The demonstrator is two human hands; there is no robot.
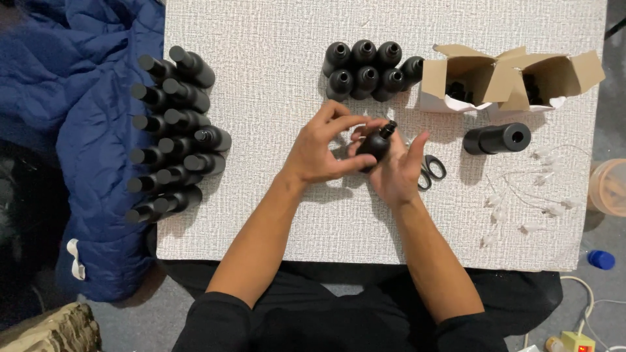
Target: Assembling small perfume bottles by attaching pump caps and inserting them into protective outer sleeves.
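Note:
A small black bottle (377,142) with a cap is held over the middle of the white textured table (261,52). My right hand (399,171) cradles it from below and behind. My left hand (321,148) grips its lower body, fingers arched over the top. Black-handled scissors (430,171) lie on the table just under and to the right of my right hand.
Several capped black bottles (175,137) stand in rows at the table's left edge. Several uncapped ones (365,70) cluster at the back. Two open cardboard boxes (508,81), a black cylinder (497,139) and white dip-tube pieces (528,195) lie right. A blue jacket (85,130) lies left.

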